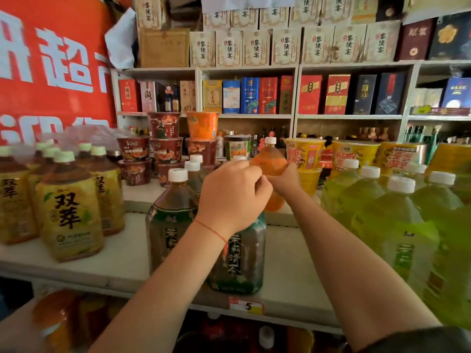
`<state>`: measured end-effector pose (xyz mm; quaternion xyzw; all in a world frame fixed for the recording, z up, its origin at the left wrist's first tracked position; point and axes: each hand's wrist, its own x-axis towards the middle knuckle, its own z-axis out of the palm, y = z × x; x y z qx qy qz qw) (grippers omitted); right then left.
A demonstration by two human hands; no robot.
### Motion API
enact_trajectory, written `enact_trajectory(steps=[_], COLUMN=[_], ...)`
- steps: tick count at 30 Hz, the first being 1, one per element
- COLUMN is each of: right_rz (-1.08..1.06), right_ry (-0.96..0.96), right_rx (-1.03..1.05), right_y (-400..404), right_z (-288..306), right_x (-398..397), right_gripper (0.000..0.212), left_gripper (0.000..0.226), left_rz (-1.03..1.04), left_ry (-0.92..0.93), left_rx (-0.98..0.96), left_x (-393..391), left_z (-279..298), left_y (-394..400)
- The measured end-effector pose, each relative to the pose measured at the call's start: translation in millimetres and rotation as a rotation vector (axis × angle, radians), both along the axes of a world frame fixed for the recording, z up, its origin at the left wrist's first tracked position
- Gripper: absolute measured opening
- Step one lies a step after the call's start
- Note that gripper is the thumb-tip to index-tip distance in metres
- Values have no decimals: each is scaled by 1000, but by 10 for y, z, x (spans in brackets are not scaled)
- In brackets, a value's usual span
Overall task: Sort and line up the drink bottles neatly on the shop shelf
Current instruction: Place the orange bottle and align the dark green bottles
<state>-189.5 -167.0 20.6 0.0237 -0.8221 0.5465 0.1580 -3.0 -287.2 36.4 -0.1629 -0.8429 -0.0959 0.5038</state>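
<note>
both hands are reaching forward over the shelf [288, 273] in the head view. left hand [230, 197], with a red string [212, 231] around the wrist, is curling its fingers [251, 174] against the left side of an orange drink bottle [270, 163]. right hand [284, 183] is wrapping around the same bottle from the right, thumb pressing on its shoulder. the two hands are closing on the bottle together, and it is sitting raised above the shelf, tilting slightly, its white cap [270, 140] pointing up. whether its base is touching anything cannot be told, as the hands are covering it.

directly below the forearms, two dark tea bottles with green labels are standing upright on the shelf: one [169, 225] to the left of the left wrist, one [238, 261] partly hidden under the left arm. more white-capped bottles are standing behind them. to the left, a cluster of yellow-labelled tea bottles [70, 215] is standing in rows. to the right, green drink bottles [397, 225] are crowding the shelf edge. behind, stacked noodle cups [165, 146] are sitting on a raised ledge. a price tag [246, 305] reading 5 is hanging on the shelf front. boxed goods are filling the wall shelves [295, 115] beyond.
</note>
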Motion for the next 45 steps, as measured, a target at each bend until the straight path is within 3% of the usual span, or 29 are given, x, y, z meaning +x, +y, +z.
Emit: enact_trajectory(steps=[4, 10, 18, 21, 25, 28, 29, 35, 37, 41, 45], right_rz=[-146, -119, -10, 53, 201, 290, 309, 190, 126, 68, -27], right_ry=[76, 173, -86, -80, -67, -20, 7, 103, 216, 377, 438], right_rx=[143, 22, 346, 389, 529, 706, 718, 406, 461, 670, 948], right_y=[-70, 13, 469, 554, 684, 749, 773, 869, 849, 866, 893], right_z=[5, -84, 82, 93, 158, 265, 285, 339, 352, 419, 492], right_x=[56, 431, 1173, 1384, 1605, 1732, 1757, 1818, 1792, 1727, 1661], right_gripper=[94, 91, 81, 81, 62, 15, 8, 49, 52, 30, 41], left_gripper=[34, 35, 23, 37, 55, 62, 63, 52, 41, 42, 39], left_rz=[0, -16, 168, 46, -279, -388, -415, -474, -490, -514, -507], left_ry=[6, 3, 22, 59, -83, -267, -332, -626, -643, -671, -671], left_rx=[10, 13, 3, 1, 235, 609, 707, 1044, 1091, 1127, 1089], left_x=[-6, -24, 45, 134, 333, 386, 382, 281, 222, 219, 266], left_z=[11, -12, -122, -303, -454, -468, -475, -683, -758, -775, -780], left_y=[-14, -35, 115, 369, 758, 917, 939, 1069, 1084, 1118, 1136])
